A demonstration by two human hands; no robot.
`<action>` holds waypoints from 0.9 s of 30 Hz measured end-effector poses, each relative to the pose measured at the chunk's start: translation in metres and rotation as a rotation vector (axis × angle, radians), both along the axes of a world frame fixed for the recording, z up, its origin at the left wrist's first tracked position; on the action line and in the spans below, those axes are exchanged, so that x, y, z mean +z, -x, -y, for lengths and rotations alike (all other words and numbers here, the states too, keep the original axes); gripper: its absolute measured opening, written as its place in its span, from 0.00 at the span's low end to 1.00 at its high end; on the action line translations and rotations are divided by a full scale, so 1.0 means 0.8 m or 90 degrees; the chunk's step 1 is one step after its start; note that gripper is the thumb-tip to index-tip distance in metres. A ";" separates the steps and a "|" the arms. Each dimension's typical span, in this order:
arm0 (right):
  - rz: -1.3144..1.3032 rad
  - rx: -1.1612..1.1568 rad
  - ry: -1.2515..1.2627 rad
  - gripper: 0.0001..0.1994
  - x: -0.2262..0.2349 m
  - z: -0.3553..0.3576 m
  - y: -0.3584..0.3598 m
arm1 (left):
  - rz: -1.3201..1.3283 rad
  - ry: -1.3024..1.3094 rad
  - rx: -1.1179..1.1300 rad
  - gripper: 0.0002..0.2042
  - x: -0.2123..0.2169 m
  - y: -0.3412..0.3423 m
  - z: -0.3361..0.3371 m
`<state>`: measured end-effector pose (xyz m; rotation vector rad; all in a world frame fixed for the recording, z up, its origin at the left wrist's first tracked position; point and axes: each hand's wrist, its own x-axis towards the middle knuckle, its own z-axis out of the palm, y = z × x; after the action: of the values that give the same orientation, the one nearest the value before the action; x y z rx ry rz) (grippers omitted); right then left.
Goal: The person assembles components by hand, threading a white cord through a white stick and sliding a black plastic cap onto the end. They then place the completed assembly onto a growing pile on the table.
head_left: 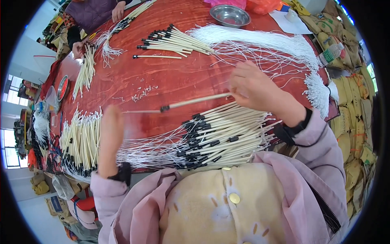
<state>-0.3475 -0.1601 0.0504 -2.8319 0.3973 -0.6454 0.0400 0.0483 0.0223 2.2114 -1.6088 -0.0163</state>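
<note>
A thin cream-coloured stick with a black cap on its left end lies across the space between my hands, above the table. My right hand is closed around its right end. From the black cap a white string runs straight to my left hand, whose closed fingers are a little blurred. Below my right hand lies a pile of similar black-capped sticks, with white strings trailing left from it. Beside my left hand rests another bundle of cream sticks.
On the red table lie loose sticks, a long heap of white strings and a metal bowl. At the far left, another person's hands work on sticks. A plastic bottle lies at the right edge.
</note>
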 end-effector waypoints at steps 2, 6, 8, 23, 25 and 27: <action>-0.040 0.013 -0.063 0.08 0.028 -0.020 0.034 | 0.054 -0.046 0.035 0.05 0.031 -0.045 -0.037; -0.107 0.057 -0.173 0.11 0.042 -0.048 0.092 | 0.158 -0.216 0.152 0.06 0.034 -0.105 -0.121; -0.087 0.077 -0.248 0.14 0.038 -0.053 0.107 | 0.172 -0.335 0.203 0.08 0.050 -0.093 -0.126; -0.071 -0.054 -0.137 0.21 -0.002 -0.034 0.065 | 0.034 -0.067 -0.357 0.10 -0.059 0.212 0.288; -0.094 -0.063 -0.155 0.21 -0.007 -0.027 0.067 | 0.048 -0.139 -0.380 0.09 -0.055 0.204 0.279; -0.086 -0.066 -0.154 0.22 -0.011 -0.021 0.065 | 0.073 -0.109 -0.392 0.08 -0.051 0.181 0.234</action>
<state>-0.3997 -0.1434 0.0417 -2.6437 0.6058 -0.3937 -0.1047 -0.1392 -0.0186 1.7634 -2.3681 -0.2095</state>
